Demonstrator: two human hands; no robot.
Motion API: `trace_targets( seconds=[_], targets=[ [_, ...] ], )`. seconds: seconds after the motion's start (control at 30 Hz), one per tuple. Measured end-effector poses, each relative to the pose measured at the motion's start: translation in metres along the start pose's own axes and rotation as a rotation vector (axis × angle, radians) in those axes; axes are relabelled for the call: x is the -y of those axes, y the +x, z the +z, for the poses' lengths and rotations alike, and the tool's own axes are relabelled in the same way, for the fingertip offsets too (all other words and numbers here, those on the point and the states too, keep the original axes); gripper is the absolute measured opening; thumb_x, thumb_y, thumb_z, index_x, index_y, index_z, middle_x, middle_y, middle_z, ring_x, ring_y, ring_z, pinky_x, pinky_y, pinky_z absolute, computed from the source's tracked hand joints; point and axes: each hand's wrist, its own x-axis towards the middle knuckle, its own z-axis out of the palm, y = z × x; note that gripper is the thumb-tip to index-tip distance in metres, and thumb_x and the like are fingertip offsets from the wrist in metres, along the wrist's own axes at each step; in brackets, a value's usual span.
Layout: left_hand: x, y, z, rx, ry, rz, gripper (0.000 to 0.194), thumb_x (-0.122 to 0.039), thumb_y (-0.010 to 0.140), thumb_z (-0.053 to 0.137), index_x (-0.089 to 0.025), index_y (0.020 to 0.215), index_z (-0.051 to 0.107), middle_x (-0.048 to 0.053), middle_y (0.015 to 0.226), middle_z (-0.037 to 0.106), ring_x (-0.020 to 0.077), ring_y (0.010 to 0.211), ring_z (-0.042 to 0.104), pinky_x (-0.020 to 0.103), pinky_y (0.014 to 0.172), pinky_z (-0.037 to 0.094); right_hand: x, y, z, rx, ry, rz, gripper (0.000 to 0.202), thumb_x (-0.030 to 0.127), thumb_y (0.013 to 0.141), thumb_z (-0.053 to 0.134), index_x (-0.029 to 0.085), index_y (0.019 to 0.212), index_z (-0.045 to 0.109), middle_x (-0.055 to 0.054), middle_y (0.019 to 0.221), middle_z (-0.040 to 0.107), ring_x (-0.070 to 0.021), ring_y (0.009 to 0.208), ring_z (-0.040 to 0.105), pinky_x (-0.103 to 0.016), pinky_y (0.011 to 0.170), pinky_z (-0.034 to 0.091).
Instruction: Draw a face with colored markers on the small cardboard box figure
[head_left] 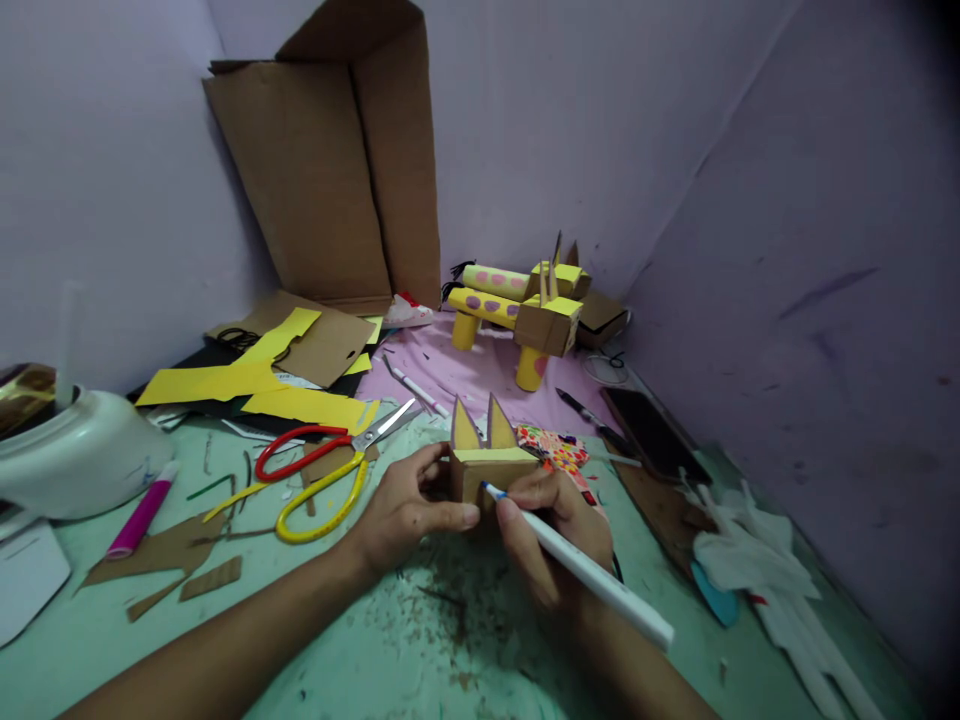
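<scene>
In the middle of the head view stands a small cardboard box point(467, 478) with a yellow top and two pointed yellow ears edged in purple. My left hand point(405, 508) grips its left side, thumb along the front face. A white marker pen point(592, 575) lies in the pinch of my right hand point(559, 530), its blue tip at the box's front. Whether the tip touches the cardboard I cannot tell. Left of my left hand lie open scissors point(351, 447) with one red and one yellow handle.
Two yellow spotted cardboard animals point(517, 310) stand at the back near a large cardboard box point(322, 180). Yellow paper strips point(225, 382), a pink tube point(141, 512) and a white pot point(90, 455) are left. A phone point(654, 432) and white plastic point(765, 560) lie right.
</scene>
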Motion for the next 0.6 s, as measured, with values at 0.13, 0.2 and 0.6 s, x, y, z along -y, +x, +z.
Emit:
trace_targets(
  seconds=[0.13,0.2,0.6],
  targets=[
    [0.0005,-0.0001,0.0000,-0.015,0.013,-0.001,0.069,-0.022,0.053,0.089,-0.013,0.117,0.065,0.010,0.109,0.076,0.0341,0.109,0.069,0.035,0.087,0.055,0.0007,0.0005,0.0008,-0.005,-0.002,-0.007,0.010,0.017,0.086,0.060,0.023,0.081,0.053,0.004,0.068,0.061,-0.0110,0.054,0.058,-0.022,0.051,0.044],
    [-0.0010,-0.0009,0.0011,-0.018,0.015,-0.007,0.070,-0.021,0.053,0.088,-0.013,0.118,0.064,0.011,0.110,0.076,0.0342,0.110,0.068,0.035,0.089,0.054,0.0016,0.0004,0.0014,-0.017,-0.005,0.002,0.010,0.017,0.086,0.060,0.023,0.081,0.053,0.003,0.068,0.061,-0.0118,0.054,0.058,-0.023,0.050,0.044],
    [-0.0054,-0.0021,0.0038,-0.014,0.016,-0.017,0.069,-0.021,0.053,0.088,-0.013,0.117,0.064,0.010,0.109,0.076,0.0338,0.110,0.068,0.034,0.087,0.055,0.0026,-0.0004,0.0012,-0.010,-0.011,0.018,0.009,0.018,0.086,0.060,0.023,0.081,0.053,0.003,0.069,0.062,-0.0110,0.054,0.058,-0.022,0.050,0.043]
  ],
)
